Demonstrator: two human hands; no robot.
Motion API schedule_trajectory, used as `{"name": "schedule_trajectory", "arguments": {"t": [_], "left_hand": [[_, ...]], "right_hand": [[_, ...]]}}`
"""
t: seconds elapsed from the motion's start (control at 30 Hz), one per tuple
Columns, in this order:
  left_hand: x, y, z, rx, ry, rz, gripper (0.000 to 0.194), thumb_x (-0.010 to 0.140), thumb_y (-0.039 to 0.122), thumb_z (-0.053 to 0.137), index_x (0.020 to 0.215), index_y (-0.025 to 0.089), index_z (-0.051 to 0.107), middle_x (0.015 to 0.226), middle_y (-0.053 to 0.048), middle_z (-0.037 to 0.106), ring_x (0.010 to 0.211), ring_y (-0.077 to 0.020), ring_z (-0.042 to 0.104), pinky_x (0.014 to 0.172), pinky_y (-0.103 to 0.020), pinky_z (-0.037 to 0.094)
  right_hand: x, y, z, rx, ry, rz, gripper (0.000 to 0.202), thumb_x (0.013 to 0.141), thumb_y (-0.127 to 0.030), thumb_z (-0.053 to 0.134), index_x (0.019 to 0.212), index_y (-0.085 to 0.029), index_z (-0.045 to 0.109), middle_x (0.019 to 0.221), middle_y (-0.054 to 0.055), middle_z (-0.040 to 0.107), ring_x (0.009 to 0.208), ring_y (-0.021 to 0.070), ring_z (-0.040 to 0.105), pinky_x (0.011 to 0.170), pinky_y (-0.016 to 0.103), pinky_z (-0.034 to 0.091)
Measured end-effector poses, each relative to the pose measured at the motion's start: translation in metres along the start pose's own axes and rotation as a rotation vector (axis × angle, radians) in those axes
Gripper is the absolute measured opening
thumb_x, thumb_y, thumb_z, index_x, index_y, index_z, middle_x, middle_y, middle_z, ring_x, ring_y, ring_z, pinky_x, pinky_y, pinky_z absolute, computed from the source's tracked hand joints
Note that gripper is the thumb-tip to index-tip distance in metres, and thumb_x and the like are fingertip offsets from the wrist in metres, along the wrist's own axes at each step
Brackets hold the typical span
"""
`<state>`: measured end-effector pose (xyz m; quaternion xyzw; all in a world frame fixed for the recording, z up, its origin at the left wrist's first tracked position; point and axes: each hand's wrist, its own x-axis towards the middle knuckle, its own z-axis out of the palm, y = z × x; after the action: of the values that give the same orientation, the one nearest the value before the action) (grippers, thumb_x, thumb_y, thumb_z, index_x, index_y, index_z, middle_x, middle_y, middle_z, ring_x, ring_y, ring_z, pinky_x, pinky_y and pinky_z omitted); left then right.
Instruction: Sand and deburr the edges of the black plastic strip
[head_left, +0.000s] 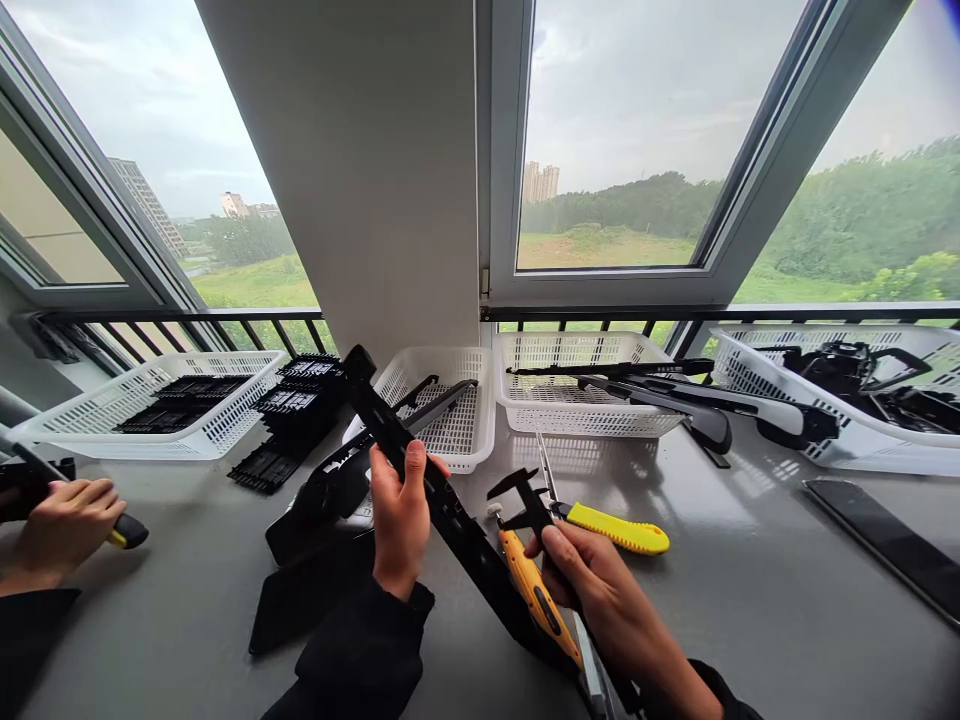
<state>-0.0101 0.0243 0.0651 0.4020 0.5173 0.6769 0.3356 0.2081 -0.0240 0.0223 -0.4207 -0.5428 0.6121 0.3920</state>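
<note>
My left hand (401,520) is closed around a long black plastic part (472,550), which slants from upper left to lower right over the table. A black caliper (529,505) is gripped in my right hand (600,585), its jaws pointing left, close to the part but apparently not on it. Just beyond the right hand lies a utility knife (619,528) with a yellow handle. Between the black part and my right hand, an orange-yellow handled tool (536,590) shows, partly covered; its kind is unclear.
White baskets (217,435) line the window side, several holding black parts. Stacked black grid pieces (296,410) and a dark housing (322,505) sit left of centre. A smartphone (885,540) lies at right. At far left, another person's hand (71,525) holds a black-and-yellow handled tool.
</note>
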Motion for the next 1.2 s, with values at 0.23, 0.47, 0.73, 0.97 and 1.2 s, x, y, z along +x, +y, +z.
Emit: {"name": "schedule_trajectory", "arguments": {"t": [0.23,0.47,0.73,0.97,1.2], "left_hand": [[0.002,0.003,-0.001,-0.121,-0.069,-0.099,0.052,0.091,0.070,0.077,0.104,0.028,0.050,0.073,0.005,0.070,0.052,-0.0175,0.069,0.048,-0.027,0.053],[0.007,0.021,-0.002,-0.222,-0.062,-0.015,0.060,0.084,0.072,0.085,0.105,0.021,0.060,0.086,-0.001,0.080,0.073,-0.0230,0.082,0.075,-0.035,0.065],[0.040,0.050,-0.022,0.007,-0.034,0.731,0.029,0.101,0.042,0.078,0.106,0.026,0.055,0.103,-0.003,0.083,0.112,-0.0264,0.080,0.112,-0.049,0.058],[0.121,-0.020,-0.014,0.690,-0.677,0.546,0.025,0.097,0.036,0.059,0.106,0.020,0.076,0.123,-0.015,0.080,0.121,-0.0331,0.076,0.113,-0.049,0.057],[0.190,0.004,-0.017,1.098,-0.840,0.492,0.062,0.078,0.016,0.062,0.139,0.017,0.075,0.151,-0.020,0.071,0.146,-0.0405,0.062,0.125,-0.059,0.046]], "right_hand": [[0.008,0.004,-0.009,-0.312,0.222,-0.140,0.068,0.100,-0.079,0.056,0.117,-0.020,0.084,0.121,0.014,0.079,0.116,0.0324,0.070,0.108,0.047,0.052],[0.010,0.004,-0.008,-0.202,0.381,-0.225,0.066,0.101,-0.077,0.053,0.108,-0.019,0.085,0.114,0.012,0.079,0.109,0.0289,0.070,0.103,0.040,0.053],[0.020,0.008,-0.022,-0.059,0.576,-0.169,0.078,0.092,-0.088,0.052,0.091,-0.016,0.082,0.083,0.007,0.067,0.076,0.0207,0.055,0.071,0.031,0.045],[0.025,0.017,-0.018,-0.070,0.555,-0.230,0.068,0.099,-0.078,0.050,0.090,-0.018,0.081,0.084,0.007,0.069,0.080,0.0218,0.058,0.073,0.031,0.044],[0.030,0.019,-0.016,-0.112,0.594,-0.263,0.057,0.100,-0.069,0.056,0.089,-0.017,0.079,0.084,0.006,0.071,0.082,0.0226,0.062,0.075,0.031,0.046]]}}
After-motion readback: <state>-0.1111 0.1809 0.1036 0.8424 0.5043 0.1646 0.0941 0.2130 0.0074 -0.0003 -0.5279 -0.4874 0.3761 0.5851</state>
